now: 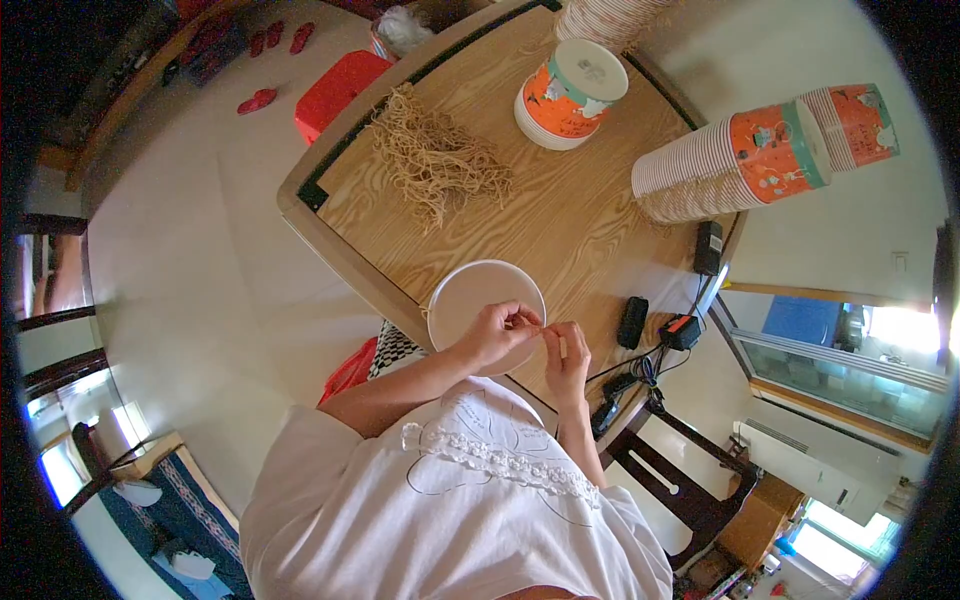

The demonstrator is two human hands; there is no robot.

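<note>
A white round paper tub point(465, 295) stands with its mouth upward at the near edge of the wooden table. Over its near right rim, my left hand point(497, 333) has its fingers curled and pinched together. Close beside it, my right hand point(567, 358) also pinches, the fingertips of the two hands almost meeting. Whatever lies between them is too thin and small to make out. Beyond the tub is a loose heap of tan paper-like strings point(440, 160).
Upside-down printed paper tubs point(590, 70) stand farther back, near long nested stacks of tubs point(700, 165) on the right. Black power adapters point(632, 322) and cables line the table's right edge. A red stool point(340, 90) is beyond the left edge; a dark chair point(690, 490) stands right.
</note>
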